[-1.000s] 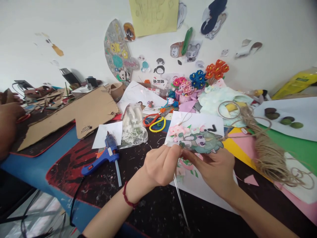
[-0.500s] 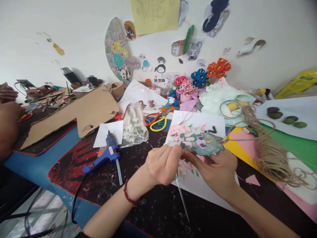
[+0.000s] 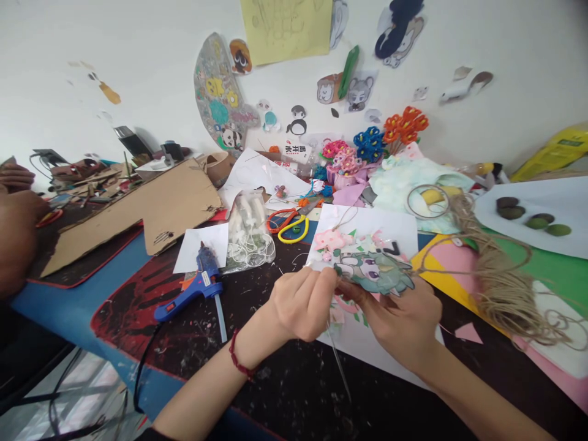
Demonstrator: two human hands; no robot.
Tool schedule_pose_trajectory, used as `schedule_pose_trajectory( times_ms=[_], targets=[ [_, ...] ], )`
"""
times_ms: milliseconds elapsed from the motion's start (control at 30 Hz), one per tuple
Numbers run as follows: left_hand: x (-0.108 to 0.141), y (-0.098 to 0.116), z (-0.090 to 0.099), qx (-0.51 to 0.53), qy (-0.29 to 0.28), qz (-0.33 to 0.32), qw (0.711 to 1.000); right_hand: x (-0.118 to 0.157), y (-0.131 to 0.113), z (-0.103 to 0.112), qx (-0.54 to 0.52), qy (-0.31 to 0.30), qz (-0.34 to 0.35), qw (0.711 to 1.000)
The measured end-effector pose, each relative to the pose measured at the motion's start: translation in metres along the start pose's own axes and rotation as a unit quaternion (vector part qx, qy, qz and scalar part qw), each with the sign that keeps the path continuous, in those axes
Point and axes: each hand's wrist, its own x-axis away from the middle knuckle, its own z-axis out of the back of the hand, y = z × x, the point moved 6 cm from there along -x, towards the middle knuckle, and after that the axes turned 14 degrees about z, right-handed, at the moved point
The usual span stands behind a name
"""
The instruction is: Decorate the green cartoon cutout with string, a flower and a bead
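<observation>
Here, in the head view, both hands meet over a sheet of white paper at the middle of the desk. The left hand is closed in a fist, thumb side up, its fingertips at the left end of the cutout; what exactly they pinch is hidden. A thin strand slants down from beneath that fist over the dark mat. The right hand grips the cutout from below, fingers reaching in towards the left hand. The cutout, a green-haired cartoon figure, lies sideways above the right hand, raised over the paper, where pink and green pieces show around it. A dark red bracelet circles the left wrist. To the left of the hands, the blue glue gun lies with its nozzle over a smaller white sheet, just beside a clear bag of white cords. Scissors with orange and yellow handles lie between the bag and the paper. On the right, a loose bundle of twine spreads over coloured sheets, near a pink scrap. Behind stand pink, blue and orange flowers, against a wall with stickers. At the far left, beyond a big piece of cardboard, another person's hand shows.
</observation>
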Motion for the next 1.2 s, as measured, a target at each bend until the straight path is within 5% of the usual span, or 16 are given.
schedule_pose_trajectory(
  times_ms=[300, 700, 1200],
  targets=[
    [-0.004, -0.007, -0.001, 0.042, -0.031, 0.059, 0.997, -0.001, 0.009, 0.001, -0.036, 0.001, -0.066, 0.997],
    [-0.005, -0.001, 0.006, 0.030, -0.029, 0.042, 0.998, 0.004, 0.014, -0.007, -0.103, -0.009, -0.107, 0.989],
    [-0.006, 0.004, 0.014, 0.023, -0.043, 0.064, 0.997, 0.007, 0.009, -0.007, -0.091, -0.006, -0.057, 0.994]
  ],
)
